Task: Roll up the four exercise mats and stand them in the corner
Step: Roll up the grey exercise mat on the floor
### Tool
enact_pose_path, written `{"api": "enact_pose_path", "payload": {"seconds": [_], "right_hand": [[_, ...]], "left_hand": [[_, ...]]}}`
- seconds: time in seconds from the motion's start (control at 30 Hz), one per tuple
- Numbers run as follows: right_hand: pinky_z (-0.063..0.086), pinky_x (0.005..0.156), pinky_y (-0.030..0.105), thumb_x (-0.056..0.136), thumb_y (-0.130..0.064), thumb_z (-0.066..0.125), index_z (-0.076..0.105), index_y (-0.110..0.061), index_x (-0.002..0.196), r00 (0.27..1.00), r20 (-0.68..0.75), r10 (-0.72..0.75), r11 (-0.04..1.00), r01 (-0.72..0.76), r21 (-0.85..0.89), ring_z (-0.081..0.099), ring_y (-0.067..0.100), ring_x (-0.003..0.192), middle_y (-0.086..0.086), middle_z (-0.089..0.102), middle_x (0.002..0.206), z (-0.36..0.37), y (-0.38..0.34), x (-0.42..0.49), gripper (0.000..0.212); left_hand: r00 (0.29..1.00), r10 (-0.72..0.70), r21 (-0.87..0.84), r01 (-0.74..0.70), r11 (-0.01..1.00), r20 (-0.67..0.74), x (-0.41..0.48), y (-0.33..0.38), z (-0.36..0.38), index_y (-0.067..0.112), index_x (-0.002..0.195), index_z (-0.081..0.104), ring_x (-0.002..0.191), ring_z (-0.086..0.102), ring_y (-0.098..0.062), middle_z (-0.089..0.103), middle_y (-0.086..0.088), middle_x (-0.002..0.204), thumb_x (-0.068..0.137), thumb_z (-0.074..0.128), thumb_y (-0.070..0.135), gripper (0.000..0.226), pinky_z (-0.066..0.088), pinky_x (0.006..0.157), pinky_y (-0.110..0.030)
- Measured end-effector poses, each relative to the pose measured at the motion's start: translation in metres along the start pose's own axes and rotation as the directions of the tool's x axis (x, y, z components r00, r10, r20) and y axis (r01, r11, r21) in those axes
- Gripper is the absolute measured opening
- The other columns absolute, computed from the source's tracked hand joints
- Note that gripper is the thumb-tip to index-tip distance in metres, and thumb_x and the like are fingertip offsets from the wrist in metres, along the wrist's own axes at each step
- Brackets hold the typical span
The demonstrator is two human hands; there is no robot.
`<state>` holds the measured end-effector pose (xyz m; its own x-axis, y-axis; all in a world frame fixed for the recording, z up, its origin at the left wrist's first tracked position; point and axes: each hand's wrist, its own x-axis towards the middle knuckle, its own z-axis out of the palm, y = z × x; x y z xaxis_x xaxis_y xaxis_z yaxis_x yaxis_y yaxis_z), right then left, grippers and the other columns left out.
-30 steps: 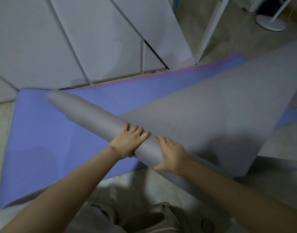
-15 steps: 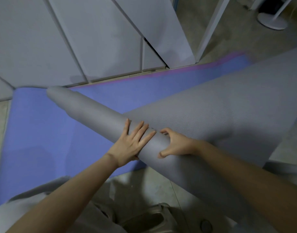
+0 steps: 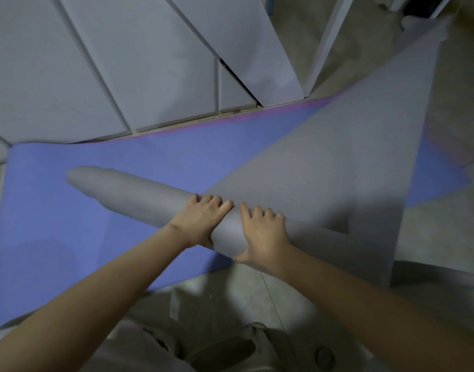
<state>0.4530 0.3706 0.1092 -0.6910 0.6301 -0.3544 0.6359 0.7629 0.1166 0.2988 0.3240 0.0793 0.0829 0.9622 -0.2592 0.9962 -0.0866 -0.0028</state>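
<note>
A grey exercise mat (image 3: 337, 162) is partly rolled; its rolled part (image 3: 139, 194) lies across the middle, and the flat rest stretches away to the upper right. My left hand (image 3: 201, 218) and my right hand (image 3: 260, 232) sit side by side on top of the roll, fingers curled over its far side, the right thumb under the near side. Beneath it a blue mat (image 3: 69, 237) with a pink far edge lies flat on the floor along the wall.
Grey cabinet panels (image 3: 123, 63) stand just behind the blue mat. A white post (image 3: 327, 41) rises at the upper right. Tiled floor (image 3: 230, 296) and my shoe (image 3: 219, 347) show at the bottom. Another grey mat edge (image 3: 439, 275) lies at the right.
Both hands have come back over the top of the roll and gripped it side by side; the left fingers, spread flat half a second ago, now curl. The roll has turned further onto the flat part.
</note>
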Motion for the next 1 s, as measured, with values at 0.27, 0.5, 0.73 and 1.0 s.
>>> {"api": "enact_pose_path", "payload": {"seconds": [0.27,0.5,0.73,1.0], "right_hand": [[0.04,0.092,0.04,0.064,-0.053,0.074,0.032,-0.016,0.132,0.998,0.025,-0.055,0.991,0.052,0.12,0.055,0.028,0.111,0.006,0.054,0.123,-0.005,0.041,0.012,0.088],[0.045,0.085,0.036,0.064,-0.054,0.074,0.033,-0.021,0.128,0.976,0.206,-0.07,0.955,0.007,0.295,0.058,0.027,0.107,0.003,0.058,0.12,0.008,0.074,0.007,0.083],[0.042,0.096,0.048,0.065,-0.058,0.074,0.03,-0.019,0.134,0.942,0.307,-0.139,0.986,0.104,0.128,0.051,0.029,0.115,0.007,0.048,0.131,0.019,0.094,0.017,0.09],[0.037,0.096,0.042,0.064,-0.047,0.076,0.032,-0.014,0.135,0.972,0.156,-0.173,0.982,0.182,-0.044,0.048,0.026,0.113,0.007,0.046,0.13,0.068,0.116,0.049,0.09]], "left_hand": [[0.996,-0.057,-0.008,0.057,0.998,-0.066,0.007,0.022,0.002,0.012,0.144,0.023,0.122,0.043,-0.027,0.042,-0.009,0.133,0.06,0.077,0.048,0.106,0.037,0.098,-0.045],[0.983,-0.019,-0.001,0.019,1.0,-0.184,-0.004,0.049,0.04,0.01,0.143,0.025,0.118,0.054,-0.037,0.054,-0.021,0.128,0.028,0.083,0.062,0.138,0.045,0.088,-0.063],[0.985,-0.067,-0.216,0.032,0.976,-0.157,0.022,0.078,0.053,0.014,0.126,0.041,0.082,0.062,-0.026,0.061,-0.009,0.097,0.026,0.084,0.046,0.113,0.05,0.068,-0.041],[0.994,-0.079,-0.299,0.053,0.953,-0.076,0.087,0.088,0.073,0.017,0.126,0.039,0.086,0.061,-0.026,0.061,-0.007,0.101,0.028,0.084,0.048,0.112,0.048,0.07,-0.04]]}}
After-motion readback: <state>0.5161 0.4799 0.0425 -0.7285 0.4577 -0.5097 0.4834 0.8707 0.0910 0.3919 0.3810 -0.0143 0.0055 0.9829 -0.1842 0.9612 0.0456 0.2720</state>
